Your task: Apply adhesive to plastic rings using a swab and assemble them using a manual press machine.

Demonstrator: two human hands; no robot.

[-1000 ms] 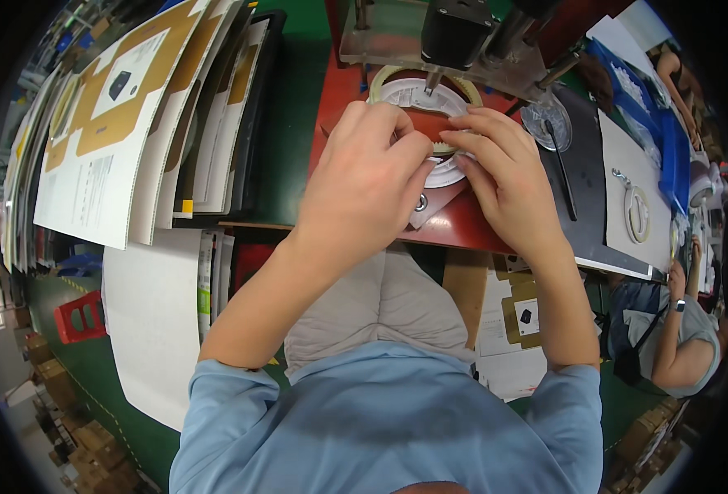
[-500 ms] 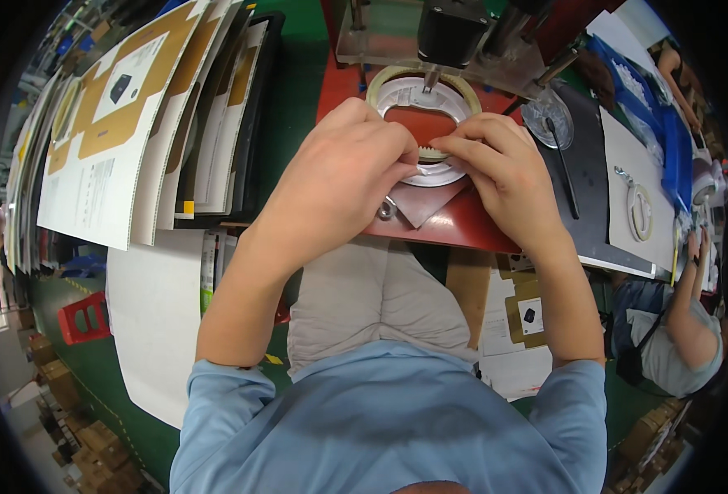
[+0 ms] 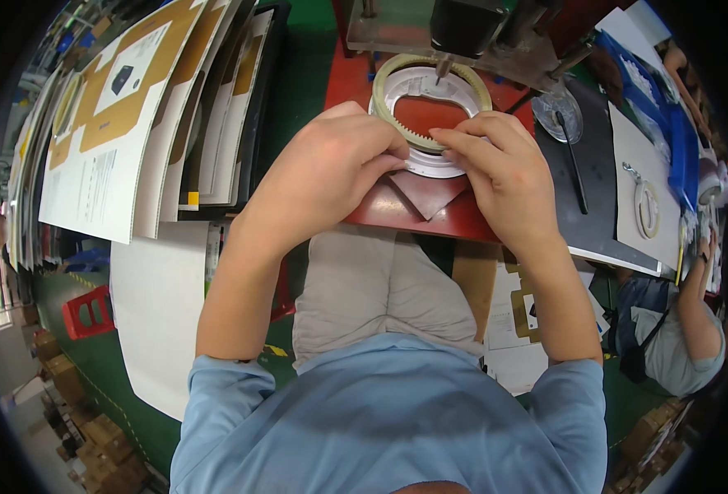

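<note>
A cream ring with inner teeth (image 3: 414,133) lies over a white ring-shaped part (image 3: 434,165) on the red base plate (image 3: 364,211). My right hand (image 3: 508,169) is closed, thumb and fingertips pinching the near right edge of the toothed ring. My left hand (image 3: 327,169) is also closed, its fingertips pressed together at the near left rim of the rings; its curled fingers hide what exactly they hold. A dark motor-like block (image 3: 465,26) with a thin metal tip (image 3: 444,69) hangs over the rings' far side.
A clear plate (image 3: 388,34) spans above the work on posts. Left stand upright printed cardboard sheets (image 3: 125,107). On the right are a clear round dish (image 3: 555,111), a dark stick (image 3: 576,169), a white board (image 3: 639,156) with another ring (image 3: 647,210), and blue bins (image 3: 668,123).
My left fingertips have shifted left, uncovering more of the ring teeth. A small round metal piece by my left hand has gone out of sight. My right hand keeps its pinch.
</note>
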